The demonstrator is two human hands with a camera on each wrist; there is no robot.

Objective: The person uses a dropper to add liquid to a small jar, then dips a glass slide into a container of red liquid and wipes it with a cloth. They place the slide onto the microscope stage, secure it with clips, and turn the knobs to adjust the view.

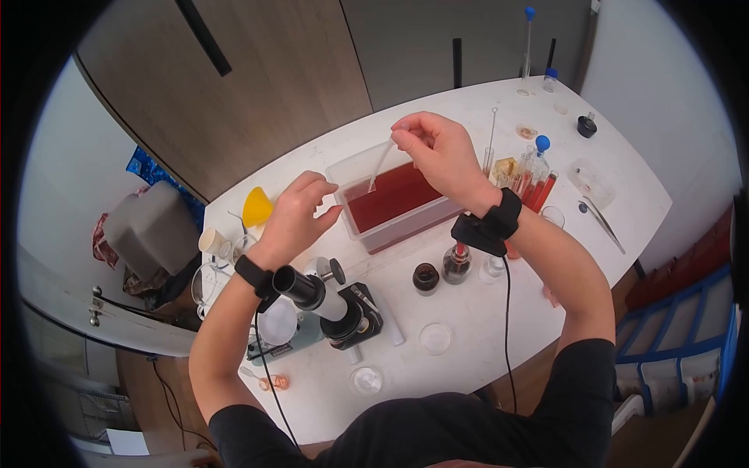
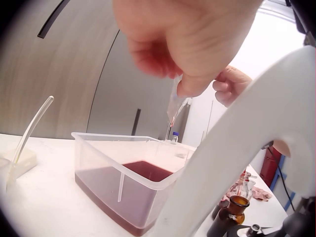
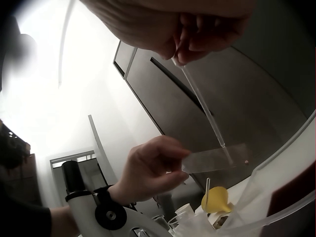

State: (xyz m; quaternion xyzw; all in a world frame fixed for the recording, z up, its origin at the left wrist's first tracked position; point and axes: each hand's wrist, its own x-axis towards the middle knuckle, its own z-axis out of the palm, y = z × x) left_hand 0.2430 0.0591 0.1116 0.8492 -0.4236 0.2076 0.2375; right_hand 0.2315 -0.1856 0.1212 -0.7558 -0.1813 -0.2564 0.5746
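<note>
Out over the clear plastic tub [image 1: 390, 236] of dark red liquid, my left hand [image 1: 300, 210] pinches a glass microscope slide [image 3: 212, 159] by one end, between thumb and fingers. A small pinkish speck [image 3: 247, 162] shows near the slide's free end. My right hand [image 1: 445, 156] is higher and to the right, pinching the top of a thin clear dropper pipette [image 3: 201, 101] that slants downward. Its tip overlaps the slide in the right wrist view. A white microscope [image 1: 335, 304] with a black eyepiece stands below my left forearm.
Right of the tub stand test tubes [image 1: 537, 191] with red liquid. Brown bottle [image 1: 426, 278] and a flask [image 1: 456, 265] sit before it. Tweezers [image 1: 607, 226] lie far right. A yellow funnel [image 1: 256, 207] is at the left; petri dishes [image 1: 435, 338] lie near the front.
</note>
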